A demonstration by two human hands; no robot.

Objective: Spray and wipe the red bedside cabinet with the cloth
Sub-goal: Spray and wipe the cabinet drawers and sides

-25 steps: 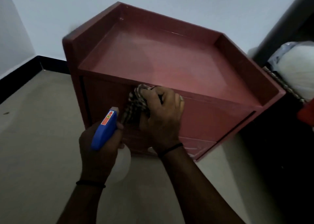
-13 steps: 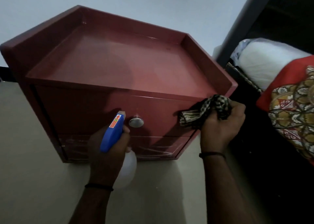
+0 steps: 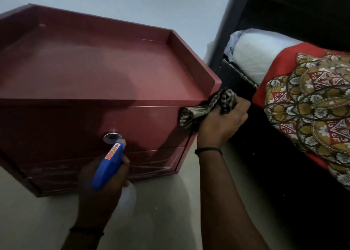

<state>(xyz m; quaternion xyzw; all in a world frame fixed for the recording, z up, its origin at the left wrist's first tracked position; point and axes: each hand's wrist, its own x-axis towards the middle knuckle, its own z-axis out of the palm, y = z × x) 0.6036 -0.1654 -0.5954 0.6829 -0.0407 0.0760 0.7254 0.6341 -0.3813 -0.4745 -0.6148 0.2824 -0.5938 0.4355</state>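
The red bedside cabinet (image 3: 91,75) fills the left of the head view, with a raised rim round its top and a silver knob (image 3: 112,137) on its front. My right hand (image 3: 221,122) grips a bunched checked cloth (image 3: 206,107) and presses it against the cabinet's front right corner, just under the top edge. My left hand (image 3: 102,191) holds a spray bottle with a blue head (image 3: 108,168) and a pale body. Its nozzle points at the front panel, close below the knob.
A dark bed frame (image 3: 236,79) stands right beside the cabinet. On it lie a white pillow (image 3: 259,54) and a red patterned cover (image 3: 310,102). Pale floor (image 3: 170,212) lies below the cabinet, and a light wall is behind.
My right hand has carried the cloth from the middle of the cabinet's front to its right corner. The view has swung right, bringing the bed in. The spray bottle sits nearer the knob.
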